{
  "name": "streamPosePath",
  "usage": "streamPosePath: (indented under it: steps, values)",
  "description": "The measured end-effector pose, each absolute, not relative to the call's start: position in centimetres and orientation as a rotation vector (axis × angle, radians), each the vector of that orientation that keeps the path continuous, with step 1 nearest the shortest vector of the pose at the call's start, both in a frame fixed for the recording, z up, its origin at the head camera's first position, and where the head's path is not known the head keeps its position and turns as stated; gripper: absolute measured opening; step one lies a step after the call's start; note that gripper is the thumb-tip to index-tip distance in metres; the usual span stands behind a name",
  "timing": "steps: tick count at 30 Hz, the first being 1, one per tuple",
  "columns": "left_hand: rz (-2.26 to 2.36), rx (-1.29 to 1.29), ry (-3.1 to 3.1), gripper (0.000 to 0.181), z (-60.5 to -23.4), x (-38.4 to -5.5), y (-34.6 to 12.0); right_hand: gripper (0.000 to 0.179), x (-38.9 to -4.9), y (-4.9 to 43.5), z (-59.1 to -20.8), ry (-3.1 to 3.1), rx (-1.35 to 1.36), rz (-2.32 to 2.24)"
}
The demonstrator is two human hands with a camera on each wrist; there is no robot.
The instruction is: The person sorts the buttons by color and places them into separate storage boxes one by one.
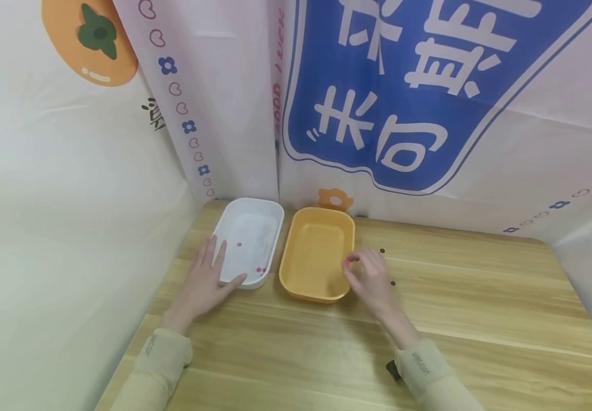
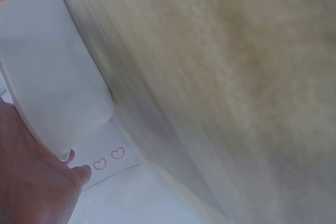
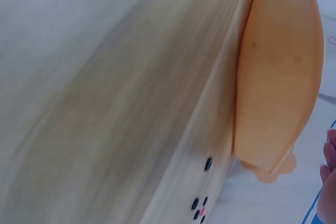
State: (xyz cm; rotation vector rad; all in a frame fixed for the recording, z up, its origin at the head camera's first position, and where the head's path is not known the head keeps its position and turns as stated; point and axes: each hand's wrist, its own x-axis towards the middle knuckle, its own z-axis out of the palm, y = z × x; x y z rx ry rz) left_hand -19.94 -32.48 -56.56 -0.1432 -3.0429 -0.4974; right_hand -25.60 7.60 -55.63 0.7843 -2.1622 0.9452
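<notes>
Pinching the pink piece (image 1: 347, 262) in the right hand (image 1: 372, 281), left hand (image 1: 204, 286) fingers spread, I'd grip its edges: probably light, slippery.

A small, screened-off nook, this one: a wood-grain surface (image 1: 296, 354) hemmed in by pale printed sheets (image 1: 69, 257), creases showing. Up on the left, a big orange fruit print (image 1: 92, 40); at the back, a blue panel (image 1: 429, 85) with bold white characters. Home corner or makeshift studio? The tight view leaves that unclear.
</notes>
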Motion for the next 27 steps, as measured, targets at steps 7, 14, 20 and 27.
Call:
streamPosePath:
  steps: [7, 14, 20, 27]
  values:
    - [-0.499, -0.150, -3.033, 0.106, -56.8, -20.0, -32.5, 0.019, -26.2, 5.5, -55.5, -2.140, 0.783, 1.028]
    - [-0.490, -0.155, -3.039, 0.106, -56.8, -20.0, -32.5, 0.019, -26.5, 3.6, -55.1, -2.152, 0.785, 1.090]
    - [-0.508, -0.152, -3.040, 0.106, -56.7, -20.1, -32.4, 0.018, -27.0, 1.6, -54.4, -2.196, 0.769, 1.088]
    - [-0.482, -0.148, -3.049, 0.106, -56.8, -20.1, -32.5, 0.015, -27.2, -1.6, -53.9, -2.220, 0.795, 1.119]
